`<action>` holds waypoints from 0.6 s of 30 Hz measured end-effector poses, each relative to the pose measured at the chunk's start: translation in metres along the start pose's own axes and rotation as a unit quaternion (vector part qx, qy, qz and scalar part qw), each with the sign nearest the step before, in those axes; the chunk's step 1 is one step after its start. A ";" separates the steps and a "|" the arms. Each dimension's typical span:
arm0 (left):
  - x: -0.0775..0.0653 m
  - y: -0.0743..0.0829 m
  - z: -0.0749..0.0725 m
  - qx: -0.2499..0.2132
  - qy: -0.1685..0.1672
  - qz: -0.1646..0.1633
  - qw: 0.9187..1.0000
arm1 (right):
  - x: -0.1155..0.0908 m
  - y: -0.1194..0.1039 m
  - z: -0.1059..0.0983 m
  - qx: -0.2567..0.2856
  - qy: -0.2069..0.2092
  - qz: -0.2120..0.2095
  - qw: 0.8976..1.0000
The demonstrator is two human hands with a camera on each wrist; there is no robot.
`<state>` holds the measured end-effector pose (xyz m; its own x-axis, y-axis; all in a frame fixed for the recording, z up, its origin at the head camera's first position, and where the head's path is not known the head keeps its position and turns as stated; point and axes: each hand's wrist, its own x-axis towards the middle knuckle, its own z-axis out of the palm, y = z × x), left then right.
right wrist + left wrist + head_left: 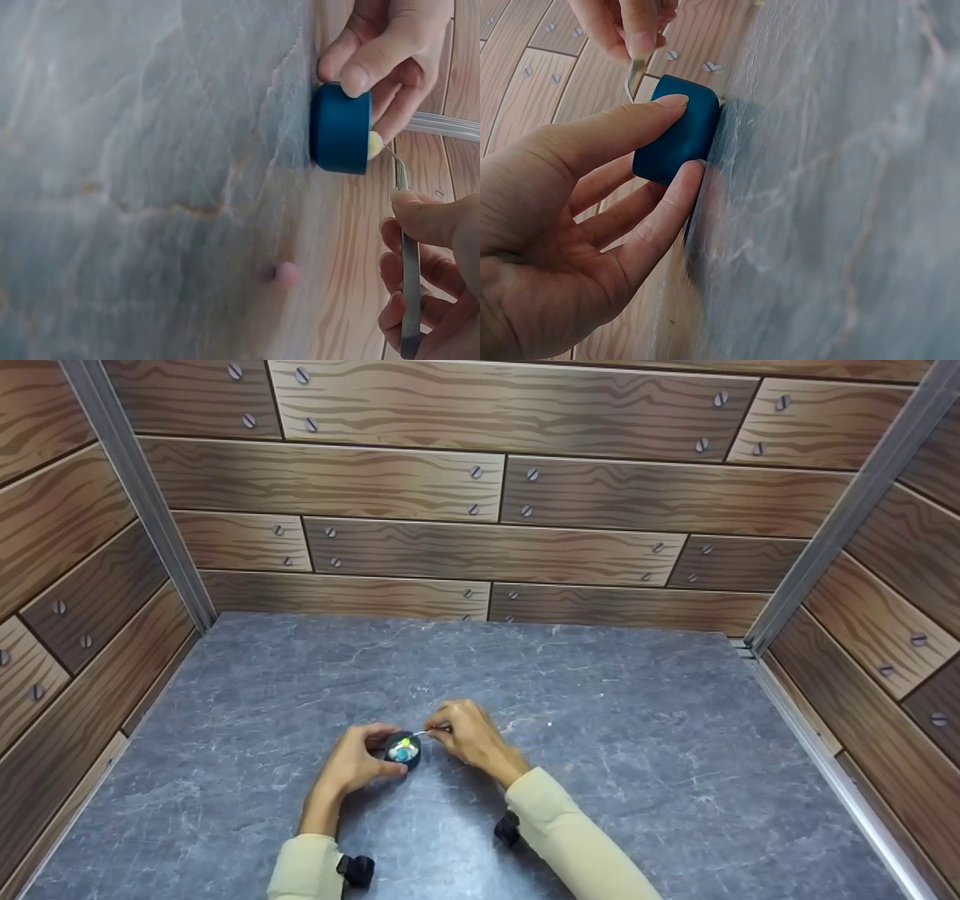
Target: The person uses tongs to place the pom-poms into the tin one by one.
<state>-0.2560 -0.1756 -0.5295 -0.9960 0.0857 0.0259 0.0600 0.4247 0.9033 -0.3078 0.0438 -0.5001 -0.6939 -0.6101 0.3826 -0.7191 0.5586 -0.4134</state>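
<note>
Between the thumb and fingers of my left hand (pixel 352 761) is a small dark-blue round cup (pixel 686 127), standing on the table. Inside it, in the head view, lie a light-blue ball (pixel 403 754) and some whitish ones. My right hand (pixel 469 735) holds bent-tipped metal tweezers (pixel 410 292) along the fingers. Their tips meet a small yellow pom-pom (pixel 375 144) at the cup's mouth; whether they still pinch it I cannot tell. A pink pom-pom (pixel 287 274) lies on the table, apart from both hands.
The grey marbled tabletop (pixel 637 780) is bounded by wood-patterned walls (pixel 405 487) with metal corner posts (pixel 139 487). A tiny pale dot (pixel 550 724) sits on the tabletop right of my right hand. Each sleeve carries a black wrist camera (pixel 357 871).
</note>
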 end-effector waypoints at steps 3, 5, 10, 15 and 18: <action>0.001 -0.001 0.000 -0.004 -0.002 0.002 1.000 | 0.002 0.000 0.003 -0.009 -0.010 0.008 1.000; 0.001 -0.001 0.000 -0.005 -0.004 0.004 1.000 | 0.002 -0.001 0.004 -0.013 -0.018 0.013 1.000; 0.001 -0.002 0.000 -0.008 -0.005 0.009 1.000 | 0.002 -0.004 -0.002 -0.014 -0.032 0.020 0.999; 0.000 -0.001 0.000 -0.001 -0.002 0.000 1.000 | -0.002 -0.001 -0.017 -0.001 -0.026 0.019 0.999; -0.001 0.000 0.000 0.002 0.003 -0.009 1.000 | -0.004 0.003 -0.028 0.000 -0.013 0.008 1.000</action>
<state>-0.2549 -0.1755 -0.5293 -0.9973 0.0724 0.0112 0.0413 0.4297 0.9020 -0.3083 0.0639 -0.4797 -0.7034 -0.6163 0.3541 -0.7085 0.5681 -0.4186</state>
